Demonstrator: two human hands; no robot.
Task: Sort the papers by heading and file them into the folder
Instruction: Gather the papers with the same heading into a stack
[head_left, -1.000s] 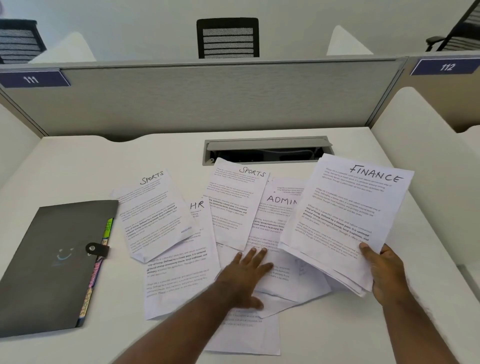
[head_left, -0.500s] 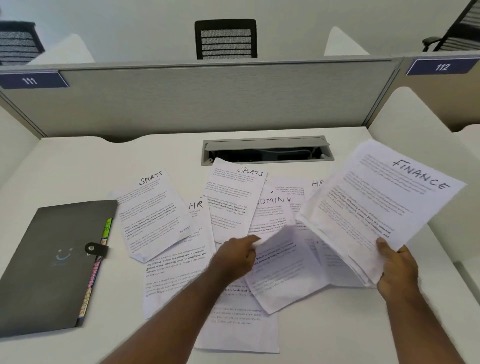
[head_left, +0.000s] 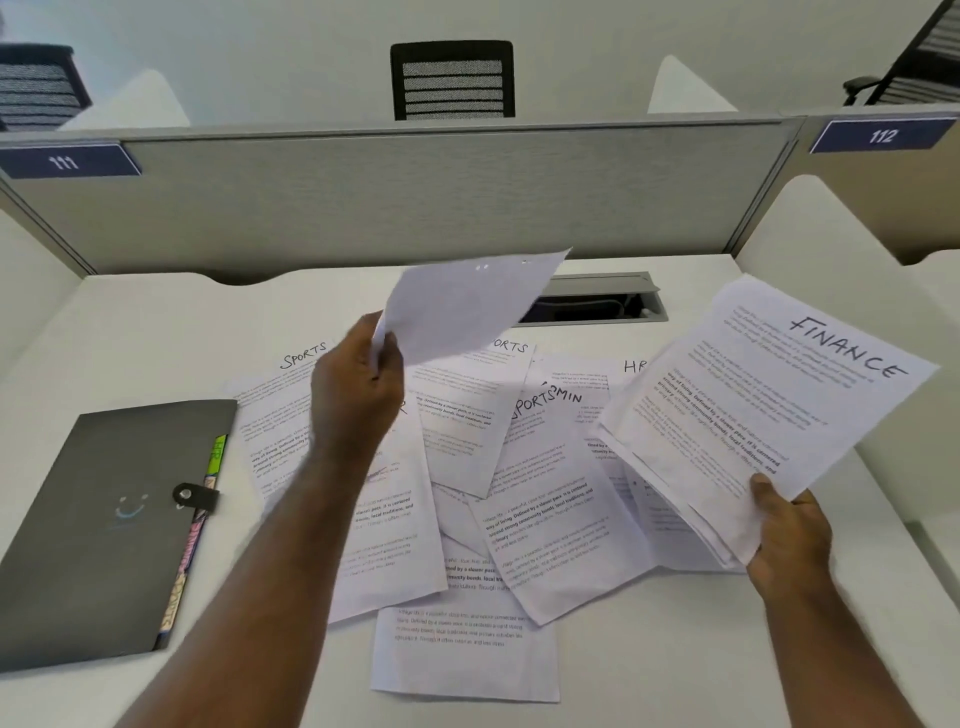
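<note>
a single thin white sheet (head_left: 467, 304), its blank back turned to the camera and slightly curved, is pinched at its lower left corner between the thumb and curled fingers of the left hand (head_left: 356, 384), raised above the desk (head_left: 130, 322) at about 12 o'clock of the spread. a small stack of creased white sheets (head_left: 753, 415), headed "finance" in handwritten black marker, is gripped at its lower edge by the right hand (head_left: 787, 535), thumb on top and fingers curled beneath, at 3 o'clock and tilted up. loose printed papers (head_left: 545, 499), flat and overlapping, are fanned across the smooth white desk in the middle; headings "sports", "hr" and part of "admin" can be read. a matte dark grey folder (head_left: 104, 519), rectangular with a snap strap and coloured tabs along its right edge, lies closed at 9 o'clock, just beside the papers. a grey fabric partition (head_left: 415, 197) stands at 12 o'clock.
</note>
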